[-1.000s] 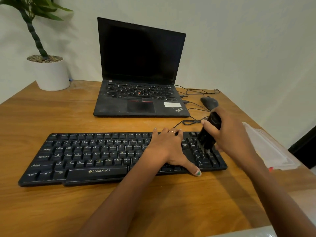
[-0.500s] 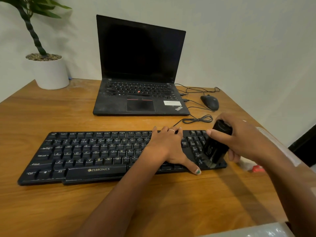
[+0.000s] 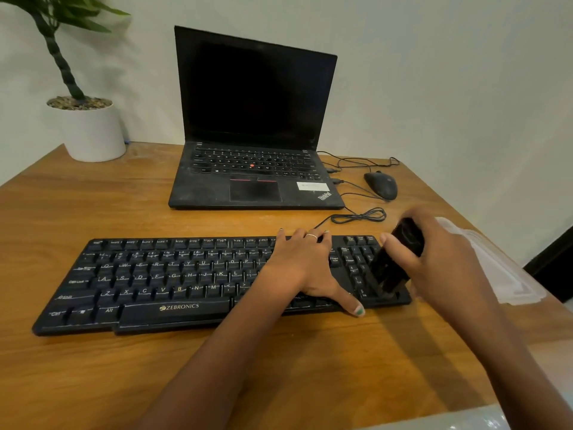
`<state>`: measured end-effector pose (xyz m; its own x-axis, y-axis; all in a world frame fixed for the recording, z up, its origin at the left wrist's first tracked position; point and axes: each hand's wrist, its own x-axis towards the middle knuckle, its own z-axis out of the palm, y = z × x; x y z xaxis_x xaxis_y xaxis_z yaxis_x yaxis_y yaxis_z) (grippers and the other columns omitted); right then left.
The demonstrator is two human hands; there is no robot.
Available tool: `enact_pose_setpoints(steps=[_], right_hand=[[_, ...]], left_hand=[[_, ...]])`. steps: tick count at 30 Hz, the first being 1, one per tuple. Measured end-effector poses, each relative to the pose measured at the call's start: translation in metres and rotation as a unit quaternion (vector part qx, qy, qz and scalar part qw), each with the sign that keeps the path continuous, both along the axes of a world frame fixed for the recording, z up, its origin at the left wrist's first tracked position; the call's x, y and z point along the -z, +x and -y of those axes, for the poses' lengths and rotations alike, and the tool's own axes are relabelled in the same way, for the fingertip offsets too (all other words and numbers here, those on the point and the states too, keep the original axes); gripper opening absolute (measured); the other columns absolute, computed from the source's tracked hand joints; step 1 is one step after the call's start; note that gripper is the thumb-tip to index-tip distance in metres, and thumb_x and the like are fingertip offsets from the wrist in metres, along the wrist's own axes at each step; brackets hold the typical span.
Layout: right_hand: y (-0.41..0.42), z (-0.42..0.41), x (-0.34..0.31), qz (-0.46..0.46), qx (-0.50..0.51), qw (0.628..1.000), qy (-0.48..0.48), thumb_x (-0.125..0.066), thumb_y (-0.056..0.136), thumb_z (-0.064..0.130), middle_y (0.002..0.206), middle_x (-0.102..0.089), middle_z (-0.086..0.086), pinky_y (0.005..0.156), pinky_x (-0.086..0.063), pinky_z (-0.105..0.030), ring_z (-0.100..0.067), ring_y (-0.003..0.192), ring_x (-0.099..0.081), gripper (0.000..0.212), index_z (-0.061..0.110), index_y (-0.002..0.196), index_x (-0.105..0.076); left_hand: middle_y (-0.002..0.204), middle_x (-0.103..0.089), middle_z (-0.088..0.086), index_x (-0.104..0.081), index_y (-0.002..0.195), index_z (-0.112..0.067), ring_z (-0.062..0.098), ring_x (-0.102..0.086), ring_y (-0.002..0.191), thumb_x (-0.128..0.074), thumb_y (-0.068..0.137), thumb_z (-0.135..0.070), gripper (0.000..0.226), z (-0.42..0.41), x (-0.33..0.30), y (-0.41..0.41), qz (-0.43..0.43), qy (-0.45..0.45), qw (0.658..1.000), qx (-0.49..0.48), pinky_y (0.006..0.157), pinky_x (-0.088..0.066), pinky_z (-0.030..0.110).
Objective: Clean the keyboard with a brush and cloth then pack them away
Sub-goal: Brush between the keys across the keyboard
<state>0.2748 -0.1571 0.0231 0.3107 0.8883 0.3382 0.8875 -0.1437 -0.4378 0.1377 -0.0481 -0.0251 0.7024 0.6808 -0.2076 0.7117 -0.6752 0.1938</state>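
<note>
brush (image 3: 391, 264) motion-blurred, plant (image 3: 59, 41) top cropped

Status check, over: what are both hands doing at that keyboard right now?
Left hand flat on keyboard, steadying it. Right hand grips brush, bristles on the number-pad end. Cable lies behind, clear of the brush.

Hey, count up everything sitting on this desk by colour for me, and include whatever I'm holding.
Black: 4, the keyboard, laptop, mouse and the brush gripped in the right hand
White: 1, the plant pot
Clear or whitish: 1, the plastic pouch at the right edge
Total: 6
</note>
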Motion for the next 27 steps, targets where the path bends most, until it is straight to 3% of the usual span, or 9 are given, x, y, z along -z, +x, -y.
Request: enact_pose_setpoints(steps=[2,6,10,14,18,22,25,27], right_hand=[[-0.003,0.001,-0.001,-0.011,-0.038,0.999,-0.037,-0.055,0.088,0.04,0.078,-0.056,0.006,0.043,-0.043,-0.02,-0.008,0.058,-0.055,0.021,0.026,0.101,-0.048],[0.003,-0.002,-0.003,0.022,0.009,1.0,-0.01,-0.055,0.089,0.039,0.08,-0.056,0.003,0.047,-0.047,-0.026,-0.014,0.061,-0.057,0.024,0.022,0.103,-0.048],[-0.004,0.001,-0.003,-0.049,-0.056,0.996,-0.049,-0.057,0.088,0.038,0.068,-0.057,0.003,0.037,-0.042,-0.019,-0.011,0.041,-0.055,0.019,0.022,0.098,-0.049],[0.002,-0.003,-0.002,0.006,0.009,1.0,-0.009,-0.055,0.089,0.039,0.079,-0.055,0.004,0.045,-0.043,-0.023,-0.013,0.056,-0.055,0.026,0.02,0.105,-0.049],[-0.002,0.004,-0.001,-0.048,-0.049,0.997,-0.047,-0.056,0.088,0.039,0.066,-0.057,0.004,0.037,-0.041,-0.019,-0.01,0.04,-0.055,0.02,0.023,0.098,-0.049],[0.004,0.002,-0.001,-0.009,-0.005,1.0,-0.016,-0.056,0.088,0.041,0.077,-0.056,0.004,0.045,-0.049,-0.032,-0.019,0.054,-0.058,0.024,0.022,0.102,-0.049],[-0.001,0.006,-0.005,-0.068,-0.051,0.995,-0.049,-0.057,0.088,0.038,0.066,-0.057,0.004,0.038,-0.045,-0.024,-0.013,0.041,-0.057,0.019,0.023,0.097,-0.05],[-0.007,0.006,-0.007,-0.055,-0.063,0.994,-0.071,-0.057,0.088,0.038,0.066,-0.056,0.005,0.039,-0.045,-0.023,-0.01,0.044,-0.056,0.019,0.024,0.096,-0.049]], left_hand=[[0.164,0.001,0.003,0.0,0.156,-0.014,0.028,0.002,0.15,-0.06,0.059,-0.087,0.135,0.0,0.0,0.0,0.001,-0.002,1.0,-0.001,0.118,-0.002,0.059],[0.164,0.002,0.002,0.0,0.156,-0.015,0.028,0.003,0.15,-0.061,0.059,-0.086,0.135,-0.001,0.001,0.0,0.002,-0.004,1.0,-0.002,0.118,-0.001,0.059],[0.164,0.001,0.003,0.0,0.156,-0.014,0.028,0.001,0.15,-0.061,0.059,-0.086,0.135,0.0,-0.001,0.0,0.0,-0.004,1.0,-0.001,0.118,-0.001,0.059],[0.164,0.0,0.002,-0.001,0.156,-0.014,0.027,0.0,0.149,-0.06,0.059,-0.087,0.135,0.0,0.0,0.0,0.001,0.002,1.0,-0.001,0.118,-0.002,0.058],[0.164,-0.001,0.003,0.0,0.156,-0.014,0.028,0.0,0.15,-0.06,0.059,-0.087,0.136,0.0,-0.001,0.001,-0.002,-0.002,1.0,-0.003,0.118,-0.001,0.058],[0.164,0.0,0.003,0.0,0.156,-0.014,0.028,0.0,0.149,-0.06,0.059,-0.087,0.135,-0.001,0.0,0.001,-0.001,0.002,1.0,-0.002,0.119,-0.002,0.057],[0.164,0.0,0.005,0.001,0.156,-0.014,0.028,0.001,0.15,-0.06,0.06,-0.086,0.135,-0.001,-0.001,0.0,-0.005,-0.002,1.0,-0.002,0.118,-0.001,0.058],[0.164,-0.001,0.005,0.002,0.156,-0.015,0.028,0.001,0.15,-0.06,0.059,-0.086,0.135,-0.001,0.0,0.001,-0.003,-0.003,1.0,-0.002,0.118,-0.001,0.058]])
